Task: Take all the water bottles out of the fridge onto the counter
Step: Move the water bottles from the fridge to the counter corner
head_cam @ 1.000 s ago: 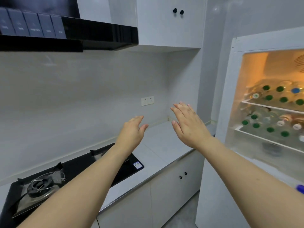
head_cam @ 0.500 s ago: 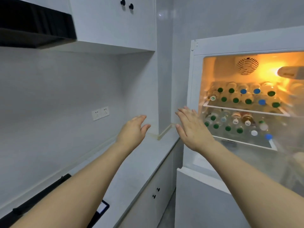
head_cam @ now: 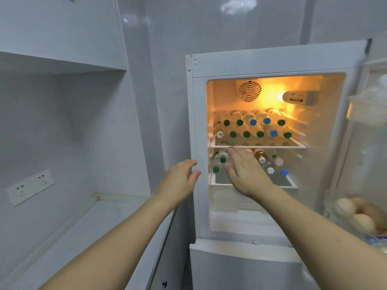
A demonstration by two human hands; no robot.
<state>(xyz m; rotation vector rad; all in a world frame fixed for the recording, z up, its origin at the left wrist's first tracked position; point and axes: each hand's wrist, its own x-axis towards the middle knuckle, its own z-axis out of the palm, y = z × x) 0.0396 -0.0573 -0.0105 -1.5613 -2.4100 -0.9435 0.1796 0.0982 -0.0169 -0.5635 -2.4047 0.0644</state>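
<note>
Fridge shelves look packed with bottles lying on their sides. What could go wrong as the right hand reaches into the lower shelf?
1. The bottles on the lower shelf lie stacked, caps outward; pulling one out could set its neighbours rolling off the edge.
2. The right hand reaches just under the upper shelf, so lifting a bottle may knock it.
3. The eggs in the open door could be bumped by the right arm.

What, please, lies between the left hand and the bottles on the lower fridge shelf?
In the head view, only the fridge's white front frame separates the left hand from those bottles.

right hand (head_cam: 244,172) reaches among bottles (head_cam: 253,128) in the open fridge (head_cam: 272,59).
</note>
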